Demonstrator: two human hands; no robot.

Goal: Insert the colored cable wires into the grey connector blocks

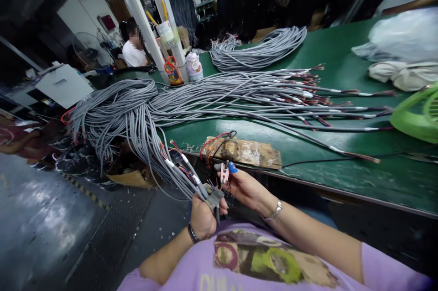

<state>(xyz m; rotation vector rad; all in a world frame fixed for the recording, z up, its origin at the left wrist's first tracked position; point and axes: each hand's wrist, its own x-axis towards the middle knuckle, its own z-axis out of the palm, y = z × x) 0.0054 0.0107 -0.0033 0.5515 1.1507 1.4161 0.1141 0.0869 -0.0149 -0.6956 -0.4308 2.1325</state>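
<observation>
Grey cable heap (pixel 112 99), at ten o'clock from your hands, draped over the edge of the green table (pixel 342 184); your left hand (pixel 204 218), at eight o'clock from the other, closed around several cable ends (pixel 179 176) and a dark grey piece (pixel 215 197); small pink clip (pixel 224 174), pinched in your right hand (pixel 244 189); wooden board (pixel 263 152), twelve o'clock beyond that hand; green plastic basket (pixel 415 122), at two o'clock.

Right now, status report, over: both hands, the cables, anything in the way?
Left hand: gripping cables. Right hand: pinching pink piece, close by. Board at bench edge, just ahead; may crowd the hands.
</observation>
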